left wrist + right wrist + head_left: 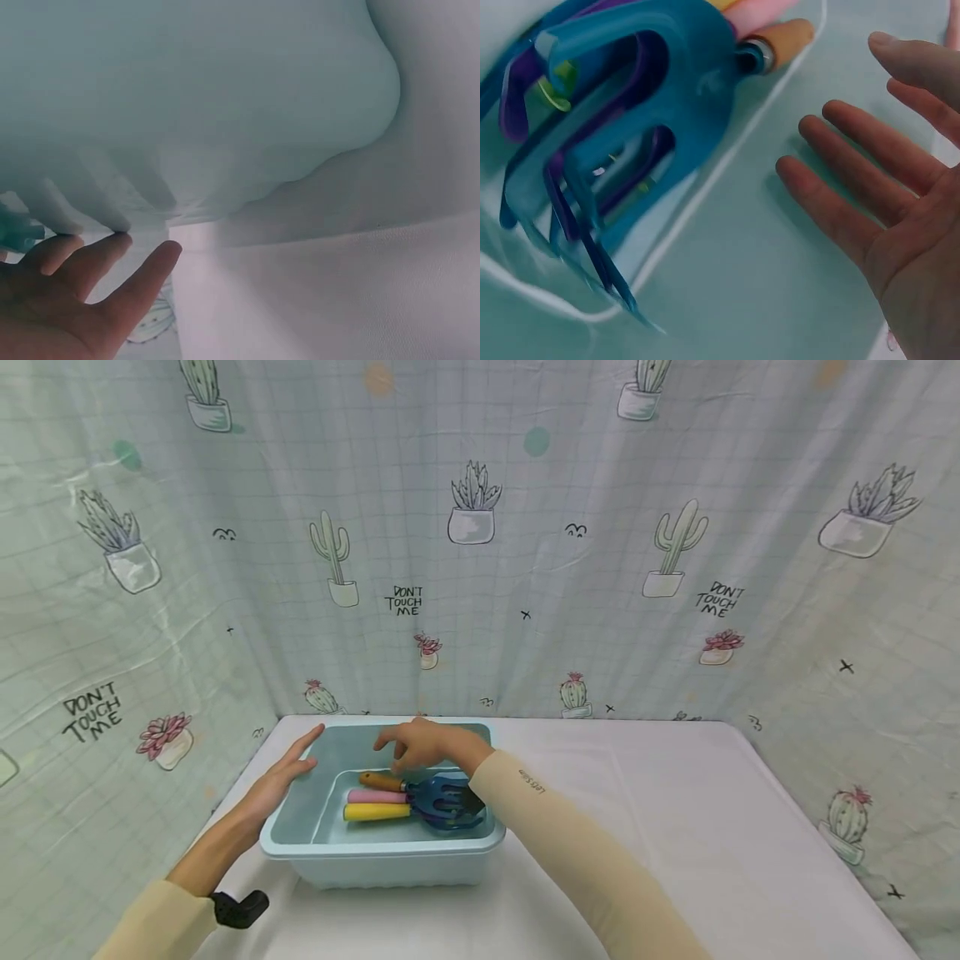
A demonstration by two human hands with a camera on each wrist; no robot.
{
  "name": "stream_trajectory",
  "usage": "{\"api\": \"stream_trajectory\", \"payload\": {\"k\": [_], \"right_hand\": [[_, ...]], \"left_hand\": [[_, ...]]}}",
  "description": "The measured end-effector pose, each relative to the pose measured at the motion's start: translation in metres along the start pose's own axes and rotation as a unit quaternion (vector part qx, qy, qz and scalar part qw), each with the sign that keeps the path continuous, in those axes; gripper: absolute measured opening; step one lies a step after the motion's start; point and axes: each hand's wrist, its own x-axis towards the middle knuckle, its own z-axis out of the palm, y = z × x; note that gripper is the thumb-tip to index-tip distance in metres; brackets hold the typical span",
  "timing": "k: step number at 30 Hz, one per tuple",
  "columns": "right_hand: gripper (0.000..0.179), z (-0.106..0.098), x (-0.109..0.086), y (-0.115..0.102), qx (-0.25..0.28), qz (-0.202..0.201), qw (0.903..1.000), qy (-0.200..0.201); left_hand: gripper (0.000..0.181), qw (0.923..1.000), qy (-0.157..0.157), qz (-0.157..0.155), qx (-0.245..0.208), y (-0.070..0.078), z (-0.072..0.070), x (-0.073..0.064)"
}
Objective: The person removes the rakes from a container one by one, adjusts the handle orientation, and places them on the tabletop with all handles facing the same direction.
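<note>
A light blue plastic basin (382,852) stands on the white table. Inside lie three hand rakes with blue and purple tined heads (697,112), one with an orange-brown handle (381,781), one pink (367,797), one yellow (375,812). My left hand (273,785) is at the basin's left side, thumb near the rim; in the left wrist view its fingers stretch out along the outer wall (195,90). Over the basin's inside hovers my right hand (423,745), just past the orange-brown handle, holding nothing. In the right wrist view its fingers (847,199) are spread and apart from the rakes.
The white table (622,810) extends to the right of the basin. A curtain (525,568) printed with cacti hangs behind and along both sides. A black wrist device (240,910) sits on the left sleeve.
</note>
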Motion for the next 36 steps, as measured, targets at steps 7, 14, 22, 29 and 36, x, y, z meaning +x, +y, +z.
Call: {"api": "stream_trajectory", "payload": {"k": [7,14,22,29,36], "right_hand": [[0.055,0.016,0.006,-0.003,-0.016,0.039,0.9988,-0.026],[0.059,0.021,0.011,-0.008,-0.041,0.064,0.9967,-0.031],[0.058,0.029,0.019,-0.006,-0.083,0.066,0.9937,-0.038],[0.051,0.033,0.020,-0.005,-0.112,0.067,0.9911,-0.025],[0.046,0.033,0.021,-0.003,-0.121,0.047,0.9914,-0.013]], "left_hand": [[0.066,1.0000,0.007,-0.001,0.006,-0.001,0.000,0.000],[0.066,0.9998,0.011,0.013,0.013,-0.002,-0.002,0.000],[0.066,0.9997,0.013,0.021,0.002,-0.001,0.000,-0.001],[0.065,0.9994,0.027,0.012,0.019,0.002,0.001,-0.002],[0.065,0.9995,0.029,0.009,0.014,0.001,0.003,-0.001]]}}
